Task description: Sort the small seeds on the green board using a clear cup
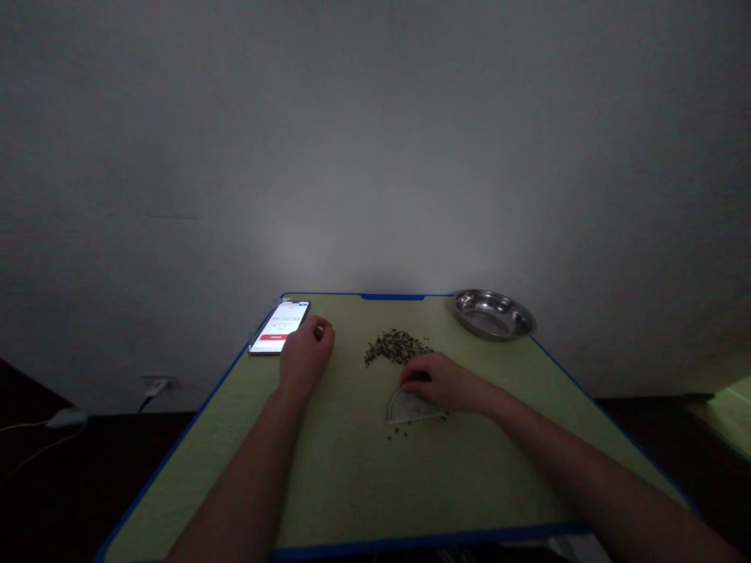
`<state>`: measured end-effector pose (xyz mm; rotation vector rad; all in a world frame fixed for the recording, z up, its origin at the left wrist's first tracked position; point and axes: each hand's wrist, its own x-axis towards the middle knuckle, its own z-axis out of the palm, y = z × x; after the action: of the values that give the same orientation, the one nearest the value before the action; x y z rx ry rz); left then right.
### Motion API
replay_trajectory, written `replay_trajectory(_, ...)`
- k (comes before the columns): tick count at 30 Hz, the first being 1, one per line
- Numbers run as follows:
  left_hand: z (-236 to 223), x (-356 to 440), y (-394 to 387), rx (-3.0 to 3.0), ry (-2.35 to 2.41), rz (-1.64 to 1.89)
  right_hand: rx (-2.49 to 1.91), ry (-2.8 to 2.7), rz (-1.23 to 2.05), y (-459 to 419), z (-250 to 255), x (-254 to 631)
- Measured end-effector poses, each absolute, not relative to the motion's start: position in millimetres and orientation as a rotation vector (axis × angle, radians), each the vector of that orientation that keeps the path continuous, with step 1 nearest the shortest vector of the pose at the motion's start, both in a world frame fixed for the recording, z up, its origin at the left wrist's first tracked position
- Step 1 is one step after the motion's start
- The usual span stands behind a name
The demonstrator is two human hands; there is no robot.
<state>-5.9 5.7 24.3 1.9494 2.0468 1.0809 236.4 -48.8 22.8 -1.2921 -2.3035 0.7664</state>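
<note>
Both the right hand (437,381) and left hand (308,353) curl, any grip unclear; the half-disc (406,408) lies at the nearer right's seven o'clock, long axis nine-to-three.

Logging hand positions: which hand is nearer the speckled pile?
Right. The right hand is at the near edge of the pile; the left hand is farther away, leftward, beside the phone.

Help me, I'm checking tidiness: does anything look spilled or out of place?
Yes: a few small dark grains lie apart from their speckled heap, near the pale semicircular piece by the right hand, as if strayed.
</note>
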Motion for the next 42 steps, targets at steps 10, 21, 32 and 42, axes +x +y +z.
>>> replay_trajectory(10, 25.1, -6.3, 4.4, 1.952, 2.022, 1.070, -1.331, -2.281, 0.684, -45.1, 28.0, 251.2)
replay_trajectory(21, 26.2, -4.5, 3.8, 1.952, 2.038, 1.054, -1.379, -2.219, 0.736, -49.4, 21.9, 267.6)
replay_trajectory(32, 27.1, -3.6, 3.6, 1.951, 2.040, 1.034, -1.446, -2.195, 0.684, -71.2, 21.4, 252.9)
replay_trajectory(42, 27.0, -3.1, 2.6, 1.965, 2.027, 1.032, -1.213, -2.455, 0.431, -54.1, 31.7, 221.4)
